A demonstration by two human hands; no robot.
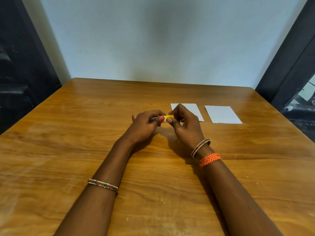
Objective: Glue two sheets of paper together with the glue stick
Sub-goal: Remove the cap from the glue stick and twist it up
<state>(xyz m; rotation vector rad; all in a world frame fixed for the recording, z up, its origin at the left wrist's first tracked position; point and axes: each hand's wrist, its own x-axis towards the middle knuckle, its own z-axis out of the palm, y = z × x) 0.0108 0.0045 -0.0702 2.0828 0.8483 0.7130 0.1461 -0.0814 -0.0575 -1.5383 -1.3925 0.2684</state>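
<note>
Both hands meet over the middle of the wooden table (85, 150) around a small glue stick (165, 118). My left hand (146, 124) grips its darker body, mostly hidden in the fist. My right hand (185, 124) pinches the yellow cap end between thumb and fingers. Two white sheets of paper lie flat side by side, apart, beyond my right hand. The left sheet (194, 110) is partly covered by my right hand's fingers. The right sheet (222, 114) lies fully in view.
A pale wall (162, 40) rises right behind the table's far edge. Dark frames (289, 65) stand at both sides. Bangles and an orange thread band circle my wrists.
</note>
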